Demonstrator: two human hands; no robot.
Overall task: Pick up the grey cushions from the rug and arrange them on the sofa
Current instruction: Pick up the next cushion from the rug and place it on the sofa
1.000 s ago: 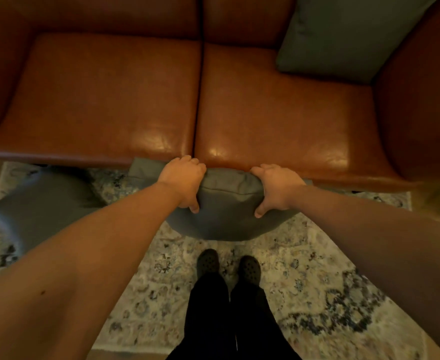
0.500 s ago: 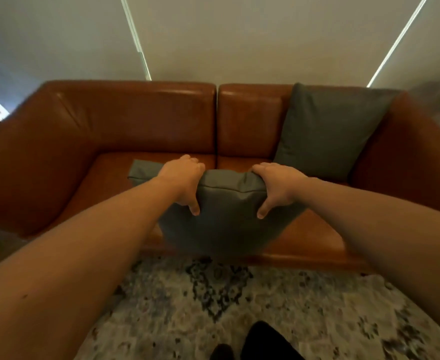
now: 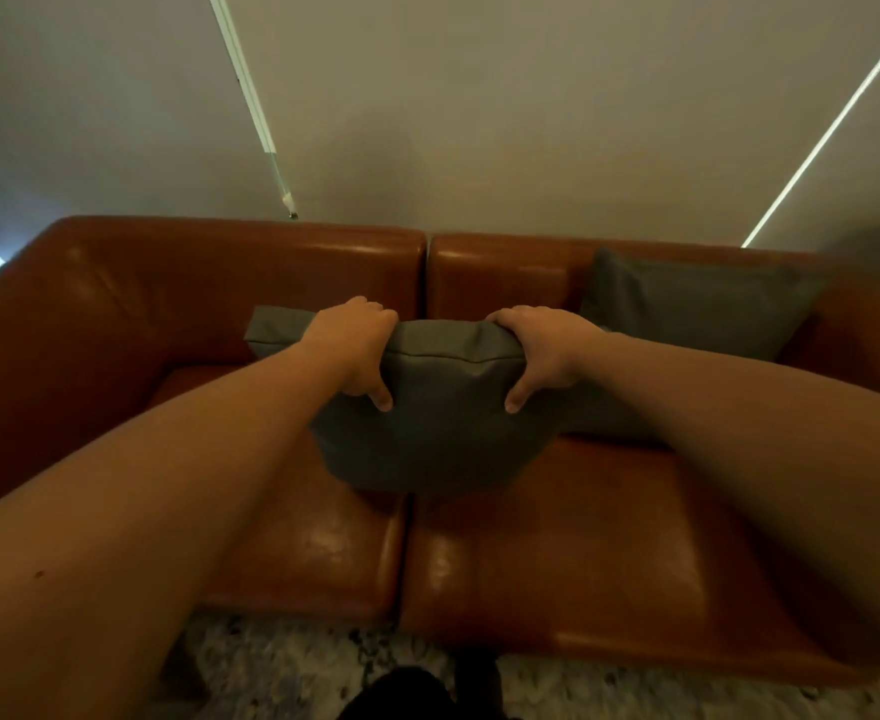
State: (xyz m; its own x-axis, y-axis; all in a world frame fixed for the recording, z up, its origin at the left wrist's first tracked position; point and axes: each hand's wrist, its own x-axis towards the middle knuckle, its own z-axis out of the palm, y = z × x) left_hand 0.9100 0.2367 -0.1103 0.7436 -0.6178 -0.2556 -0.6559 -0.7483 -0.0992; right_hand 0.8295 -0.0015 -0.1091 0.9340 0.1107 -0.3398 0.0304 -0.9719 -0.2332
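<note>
I hold a grey cushion (image 3: 443,428) by its top edge with both hands, above the middle of the brown leather sofa (image 3: 583,553). My left hand (image 3: 357,350) grips the top left part and my right hand (image 3: 541,350) the top right part. The cushion's lower edge hangs over the seam between the two seat pads, touching or just above them. A second grey cushion (image 3: 697,304) leans upright against the backrest in the sofa's right corner.
A patterned rug (image 3: 281,667) lies in front of the sofa, with my dark trousers and shoes at the bottom edge. Pale blinds with bright gaps fill the wall behind the sofa. The left seat pad (image 3: 313,558) is bare.
I have lifted the grey cushion from the rug's edge up over the sofa seat. My view has risen and moved closer to the sofa; the cushion on the rug at left is out of view.
</note>
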